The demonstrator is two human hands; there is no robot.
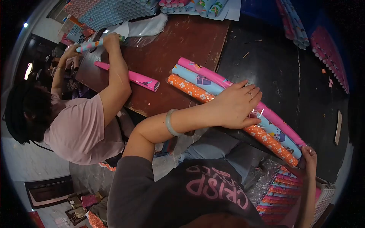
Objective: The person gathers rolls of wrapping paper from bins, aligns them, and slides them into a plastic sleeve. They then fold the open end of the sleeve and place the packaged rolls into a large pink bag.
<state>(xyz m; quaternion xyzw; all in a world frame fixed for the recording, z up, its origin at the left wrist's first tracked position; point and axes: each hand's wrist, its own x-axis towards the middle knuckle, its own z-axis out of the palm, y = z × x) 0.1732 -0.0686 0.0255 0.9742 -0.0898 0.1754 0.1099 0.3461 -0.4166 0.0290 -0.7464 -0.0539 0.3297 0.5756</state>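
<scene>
Three wrapping paper rolls lie side by side at the table's edge: a pink roll (pixel 279 122), a light blue roll (pixel 201 80) with gift prints, and an orange roll (pixel 266 141) with white patterns. Clear plastic film (pixel 257 114) glints around them. My left hand (pixel 239 104) lies across their middle, fingers over the pink roll and thumb by the orange one, gripping the bundle. At the right end of the rolls, my right hand (pixel 308 156) is closed around the bundle's end, where some plastic glints. What exactly its fingers pinch is partly hidden.
At the left, a co-worker (pixel 81 125) handles a light blue roll (pixel 91 45) over the brown table (pixel 182 38). A pink roll (pixel 144 80) lies there. Stacked rolls (pixel 110 15) and plastic bags (pixel 146 28) are behind. More rolls (pixel 279 190) sit below right.
</scene>
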